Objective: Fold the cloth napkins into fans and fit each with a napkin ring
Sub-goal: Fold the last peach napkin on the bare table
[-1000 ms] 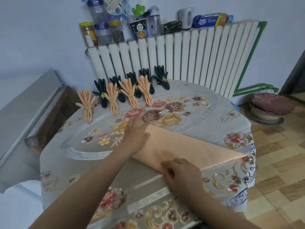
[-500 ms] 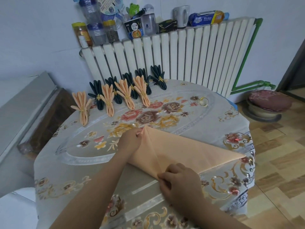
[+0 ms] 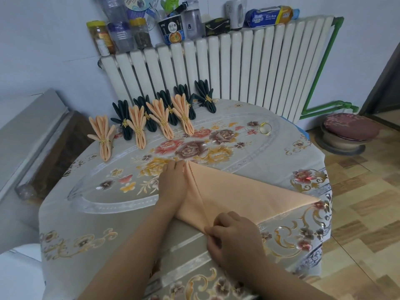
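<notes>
A peach napkin (image 3: 233, 198), folded into a triangle, lies flat on the near right part of the round table (image 3: 91, 230). Its long right point reaches almost to the table's right edge, and its lower folded edge runs close along the near rim. The left hand (image 3: 173, 185) lies along the napkin's left edge with its fingers (image 3: 171, 167) extended toward the top corner, pressing the cloth down; whether the thumb is tucked under the edge cannot be told. The right hand (image 3: 234, 237) sits at the napkin's bottom corner, its fingers (image 3: 213, 231) curled and pinching a small pleat of cloth there.

Beyond the napkin the middle of the floral tablecloth is bare, giving open room between the work and the far side. A loose gold napkin ring (image 3: 265, 128) lies alone toward the far right, well apart from both hands. Along the far left rim stands a row of finished fans, each cinched by a gold ring: the peach fans (image 3: 161, 119) in front, the dark green fans (image 3: 204, 95) just behind, some overlapping. The leftmost peach one lies near the table's left edge.

A white radiator (image 3: 238, 68) stands close behind the table, its top crowded with jars and bottles (image 3: 121, 31). A cushioned stool (image 3: 348, 129) sits on the floor to the right.
</notes>
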`<state>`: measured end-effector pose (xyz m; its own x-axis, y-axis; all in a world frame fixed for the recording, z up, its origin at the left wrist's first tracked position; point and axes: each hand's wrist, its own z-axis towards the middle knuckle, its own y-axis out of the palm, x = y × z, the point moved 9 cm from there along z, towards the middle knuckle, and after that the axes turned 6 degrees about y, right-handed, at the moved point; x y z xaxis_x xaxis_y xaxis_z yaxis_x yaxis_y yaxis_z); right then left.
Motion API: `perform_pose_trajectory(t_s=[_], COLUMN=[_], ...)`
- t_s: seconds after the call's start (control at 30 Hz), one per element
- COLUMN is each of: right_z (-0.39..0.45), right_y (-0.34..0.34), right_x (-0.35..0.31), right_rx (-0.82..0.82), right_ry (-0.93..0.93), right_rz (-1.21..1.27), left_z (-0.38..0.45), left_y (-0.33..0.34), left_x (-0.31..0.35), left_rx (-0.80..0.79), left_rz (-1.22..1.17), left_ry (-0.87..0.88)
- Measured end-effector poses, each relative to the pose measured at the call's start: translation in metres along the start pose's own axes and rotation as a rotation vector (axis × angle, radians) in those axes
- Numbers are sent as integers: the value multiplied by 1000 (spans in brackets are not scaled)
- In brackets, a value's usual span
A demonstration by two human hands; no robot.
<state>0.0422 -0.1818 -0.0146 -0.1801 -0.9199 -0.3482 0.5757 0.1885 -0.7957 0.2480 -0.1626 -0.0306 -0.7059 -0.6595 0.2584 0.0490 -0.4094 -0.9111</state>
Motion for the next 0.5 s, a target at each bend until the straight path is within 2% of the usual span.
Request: perform_pose_trajectory(t_s=[0.07, 0.13, 0.27, 0.33, 0.4, 0.5], right_z=[-1, -1, -5, -8, -9, -6], right_y=[0, 1, 5, 8, 9, 11], right_x=[-1, -3, -6, -8, -9, -9], right_rx=[-6, -11, -21, -49, -91, -164], right_ry=[-13, -30, -99, -133, -138, -126], right_rz=[-13, -24, -57, -91, -110, -119], left_z=[0, 0, -3, -6, -8, -24], left_y=[1, 7, 38, 39, 21, -25], left_x=[15, 18, 9, 9, 20, 43], left_rx=[18, -20, -358, -454, -379, -79], left_rz=[-12, -53, 52, 109, 180, 73], left_ry=[163, 233, 178, 152, 194, 261])
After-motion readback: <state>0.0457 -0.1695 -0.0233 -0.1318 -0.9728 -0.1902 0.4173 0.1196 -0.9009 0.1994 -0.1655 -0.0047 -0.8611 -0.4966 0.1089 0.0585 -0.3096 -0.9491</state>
